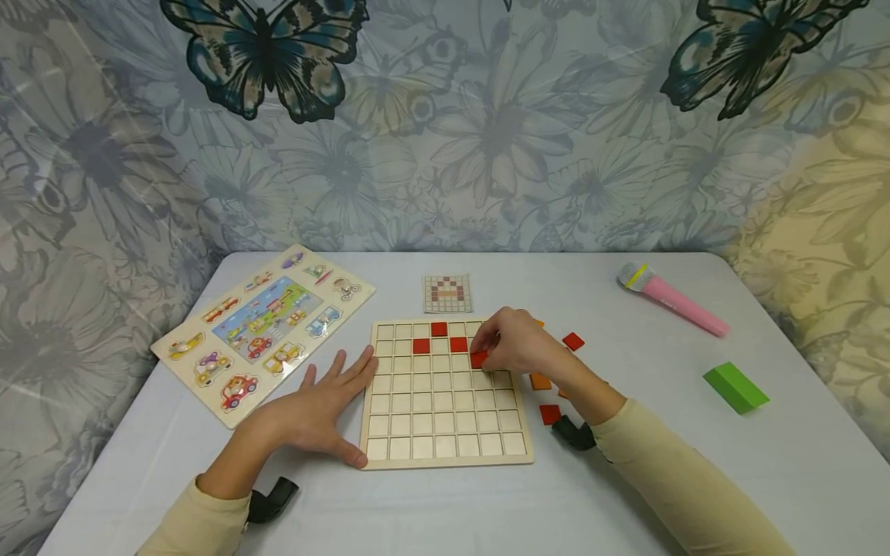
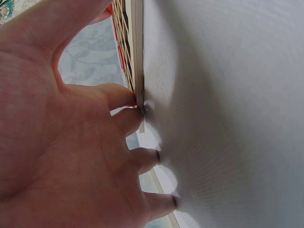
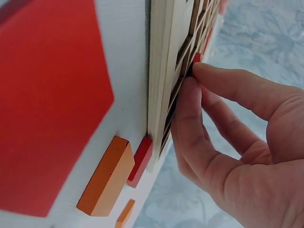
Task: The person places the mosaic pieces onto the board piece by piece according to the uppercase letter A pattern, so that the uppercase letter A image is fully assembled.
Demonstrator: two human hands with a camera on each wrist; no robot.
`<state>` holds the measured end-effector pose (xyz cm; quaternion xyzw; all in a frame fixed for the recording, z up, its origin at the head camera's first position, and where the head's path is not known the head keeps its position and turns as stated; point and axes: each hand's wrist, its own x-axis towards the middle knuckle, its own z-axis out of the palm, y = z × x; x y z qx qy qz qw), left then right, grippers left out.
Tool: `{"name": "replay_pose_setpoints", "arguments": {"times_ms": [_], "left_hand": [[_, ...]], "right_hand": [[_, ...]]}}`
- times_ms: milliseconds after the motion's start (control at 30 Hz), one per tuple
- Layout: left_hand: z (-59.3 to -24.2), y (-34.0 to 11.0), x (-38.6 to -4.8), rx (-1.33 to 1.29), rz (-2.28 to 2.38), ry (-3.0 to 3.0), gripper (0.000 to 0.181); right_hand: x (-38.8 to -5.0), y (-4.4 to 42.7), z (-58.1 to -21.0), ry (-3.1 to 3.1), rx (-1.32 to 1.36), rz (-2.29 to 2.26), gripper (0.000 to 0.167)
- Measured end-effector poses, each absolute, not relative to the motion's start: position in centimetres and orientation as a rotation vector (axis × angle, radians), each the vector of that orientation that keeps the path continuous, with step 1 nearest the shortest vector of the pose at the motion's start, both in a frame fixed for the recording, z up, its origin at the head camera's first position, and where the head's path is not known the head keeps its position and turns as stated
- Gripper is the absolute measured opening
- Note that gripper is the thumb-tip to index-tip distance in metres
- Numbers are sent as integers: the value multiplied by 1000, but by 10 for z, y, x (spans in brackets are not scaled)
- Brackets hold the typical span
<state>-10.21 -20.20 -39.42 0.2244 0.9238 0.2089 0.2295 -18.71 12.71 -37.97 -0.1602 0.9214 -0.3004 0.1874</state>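
Before a flowered, butterfly-printed backdrop, a wooden grid board is set on a white counter. A red tile is pinched at the board's upper right by the right hand's narrow grip, while the left edge is touched by the wide-spread left hand. Three red squares are seated nearby.

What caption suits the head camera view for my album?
Right hand pinching a red tile at the grid board, left hand spread along the board's left edge.
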Motion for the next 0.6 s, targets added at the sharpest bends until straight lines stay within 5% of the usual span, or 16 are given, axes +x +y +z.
{"name": "replay_pose_setpoints", "arguments": {"times_ms": [600], "left_hand": [[-394,-202,-102,617,566,2542,140]], "right_hand": [[-186,126,-376,2585,-497,-845,19]]}}
